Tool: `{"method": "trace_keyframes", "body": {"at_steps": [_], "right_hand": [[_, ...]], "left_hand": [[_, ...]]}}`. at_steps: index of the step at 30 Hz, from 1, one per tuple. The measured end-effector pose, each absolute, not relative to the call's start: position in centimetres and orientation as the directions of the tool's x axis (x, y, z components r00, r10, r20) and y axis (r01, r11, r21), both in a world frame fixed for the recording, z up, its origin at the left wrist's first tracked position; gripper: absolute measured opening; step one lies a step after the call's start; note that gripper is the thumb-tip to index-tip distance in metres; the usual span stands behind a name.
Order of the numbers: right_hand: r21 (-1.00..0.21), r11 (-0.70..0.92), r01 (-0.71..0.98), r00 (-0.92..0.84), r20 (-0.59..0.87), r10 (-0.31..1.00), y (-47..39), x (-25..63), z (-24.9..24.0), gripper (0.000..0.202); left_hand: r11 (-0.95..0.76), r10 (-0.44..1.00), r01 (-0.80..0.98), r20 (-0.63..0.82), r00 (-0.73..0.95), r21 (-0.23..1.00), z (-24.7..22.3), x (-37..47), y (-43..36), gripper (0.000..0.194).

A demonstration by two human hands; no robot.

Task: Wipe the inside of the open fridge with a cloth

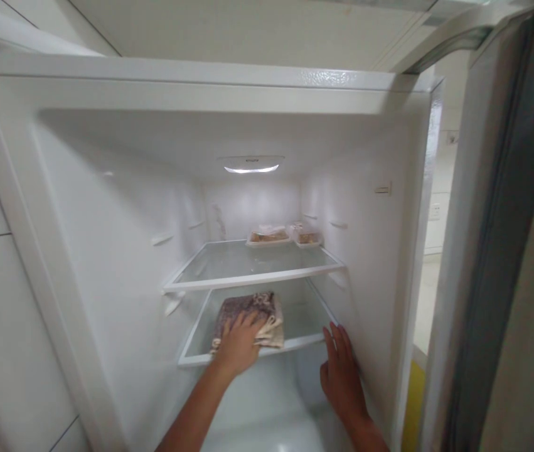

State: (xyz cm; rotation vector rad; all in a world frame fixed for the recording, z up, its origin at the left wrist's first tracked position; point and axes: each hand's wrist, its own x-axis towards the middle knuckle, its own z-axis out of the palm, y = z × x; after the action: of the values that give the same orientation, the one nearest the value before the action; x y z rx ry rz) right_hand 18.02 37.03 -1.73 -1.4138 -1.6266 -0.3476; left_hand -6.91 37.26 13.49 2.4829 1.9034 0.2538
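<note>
My left hand (241, 344) lies with fingers spread on a folded patterned cloth (248, 307), brown and cream in colour. Under the cloth is the lower glass shelf (302, 314) of a refrigerator, framed by a white rim. At the front right corner of that shelf is my right hand (339, 364), its fingers stretched out against the rim, beside the inner side wall. Nothing shows in its grasp. The palm of the left hand hides part of the cloth.
Above sits the upper glass shelf (229, 267), with two packs of food, a left one (269, 235) and a right one (307, 236), at its back. A lamp (251, 168) glows under the ceiling. The open door (497, 251) stands at the right.
</note>
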Motion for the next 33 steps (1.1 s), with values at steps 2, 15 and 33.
{"method": "trace_keyframes", "body": {"at_steps": [2, 15, 33], "right_hand": [[-0.344, 0.297, 0.891, 0.086, 0.77, 0.633, 37.0, 17.9, -1.7, 0.086], [-0.395, 0.341, 0.853, 0.106, 0.77, 0.629, 36.3, 17.0, -0.9, 0.096], [-0.282, 0.156, 0.947, 0.112, 0.742, 0.661, 36.7, 16.9, -1.0, 0.067]], "left_hand": [[-0.138, 0.981, 0.989, 0.144, 0.129, 0.048, 13.8, -10.2, 37.2, 0.076], [-0.389, 0.918, 0.913, 0.136, 0.372, 0.125, 12.4, 0.1, 39.3, 0.071], [-0.218, 0.964, 0.976, 0.162, 0.211, 0.027, 13.3, -4.2, 50.9, 0.062]]}}
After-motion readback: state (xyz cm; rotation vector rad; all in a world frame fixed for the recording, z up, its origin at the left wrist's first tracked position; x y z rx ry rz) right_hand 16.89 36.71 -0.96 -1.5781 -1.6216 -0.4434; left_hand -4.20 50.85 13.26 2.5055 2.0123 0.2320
